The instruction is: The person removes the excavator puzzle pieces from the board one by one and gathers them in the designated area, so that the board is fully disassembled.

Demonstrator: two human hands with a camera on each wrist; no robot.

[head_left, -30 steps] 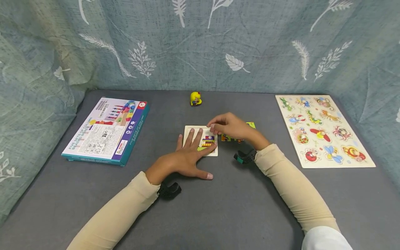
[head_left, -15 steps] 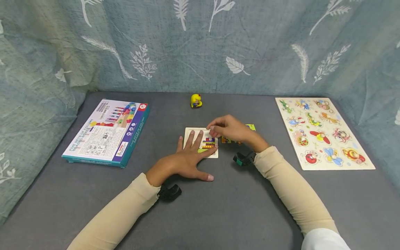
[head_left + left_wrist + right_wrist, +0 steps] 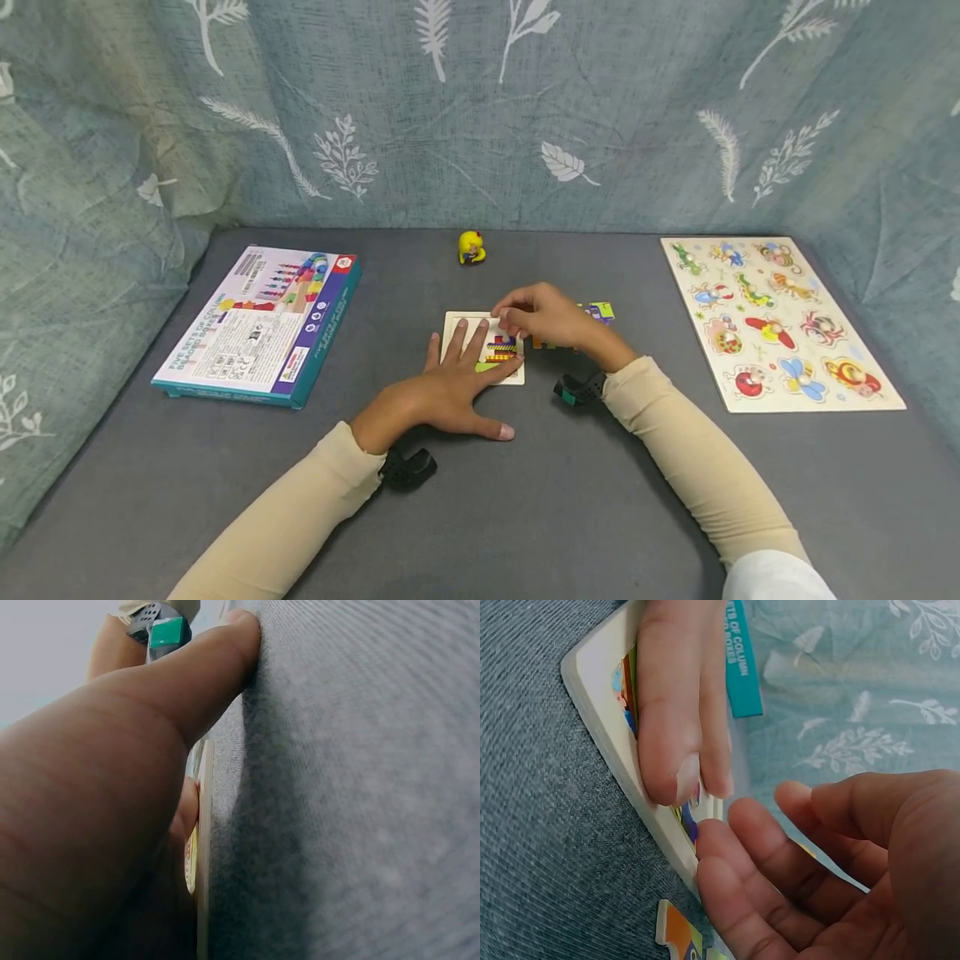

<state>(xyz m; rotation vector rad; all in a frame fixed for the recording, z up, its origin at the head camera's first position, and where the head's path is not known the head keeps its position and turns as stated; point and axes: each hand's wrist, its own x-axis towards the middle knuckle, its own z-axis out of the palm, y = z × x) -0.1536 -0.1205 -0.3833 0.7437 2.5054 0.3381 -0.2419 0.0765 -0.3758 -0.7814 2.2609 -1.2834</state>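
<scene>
A small cream puzzle board (image 3: 454, 321) lies flat on the table, with pale bare patches around a coloured picture part (image 3: 500, 350). My left hand (image 3: 450, 400) rests spread on it, fingers straight and thumb out on the cloth. The board's edge (image 3: 204, 855) shows below that hand in the left wrist view. My right hand (image 3: 551, 317) is at the board's upper right corner, fingers loosely bent, with fingertips right at the rim (image 3: 592, 671) in the right wrist view. Nothing shows between its thumb and index finger. Loose puzzle pieces (image 3: 602, 311) lie partly hidden beneath it.
A teal-sided game box (image 3: 255, 325) lies at the left. On the right is a large board with animal pictures (image 3: 776, 321). A small yellow toy figure (image 3: 471, 248) stands at the back. Behind the grey table (image 3: 600, 500) hangs a leaf-patterned curtain (image 3: 450, 117).
My right hand has shifted slightly left along the board's corner, and more of the loose pieces shows behind it. My left hand stays on the board. The head view has tilted up a little.
</scene>
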